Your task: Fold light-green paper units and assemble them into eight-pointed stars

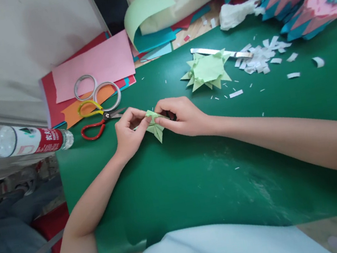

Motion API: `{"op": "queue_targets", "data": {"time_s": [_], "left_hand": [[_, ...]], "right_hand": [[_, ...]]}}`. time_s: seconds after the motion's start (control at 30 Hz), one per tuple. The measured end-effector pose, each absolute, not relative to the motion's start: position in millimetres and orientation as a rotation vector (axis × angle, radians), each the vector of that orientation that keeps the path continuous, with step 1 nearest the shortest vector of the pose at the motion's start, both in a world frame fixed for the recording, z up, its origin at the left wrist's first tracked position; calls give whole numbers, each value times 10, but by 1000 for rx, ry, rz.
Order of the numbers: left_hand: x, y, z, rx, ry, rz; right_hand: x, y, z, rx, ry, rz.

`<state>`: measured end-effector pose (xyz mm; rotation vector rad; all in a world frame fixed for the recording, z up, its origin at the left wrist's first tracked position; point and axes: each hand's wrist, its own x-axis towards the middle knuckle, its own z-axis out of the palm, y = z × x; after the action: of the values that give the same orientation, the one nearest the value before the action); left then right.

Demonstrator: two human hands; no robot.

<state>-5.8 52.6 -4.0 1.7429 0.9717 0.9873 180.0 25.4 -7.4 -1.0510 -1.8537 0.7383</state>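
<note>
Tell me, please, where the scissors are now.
In the head view, the scissors lie left of centre, between the plastic bottle and the left hand, just below two rings.

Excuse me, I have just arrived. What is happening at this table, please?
A person's left hand and right hand hold a small folded light-green paper piece over a green table. A spiky light-green paper piece lies beyond the right hand, beside white paper strips. Scissors lie near the left hand.
</note>
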Motion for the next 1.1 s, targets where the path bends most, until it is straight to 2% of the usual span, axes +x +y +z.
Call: {"op": "queue_targets", "data": {"time_s": [0.3,0.77,1.1], "left_hand": [[-45,530,8,2370,871,1114],[-54,480,1,2375,982,1152],[-54,480,-37,2330,1057,1166]], "right_hand": [[1797,222,-70,-1000,-1959,547],[1762,138,-113,-1075,-1851,523],[1782,193,-54,-1102,-1820,710]]}}
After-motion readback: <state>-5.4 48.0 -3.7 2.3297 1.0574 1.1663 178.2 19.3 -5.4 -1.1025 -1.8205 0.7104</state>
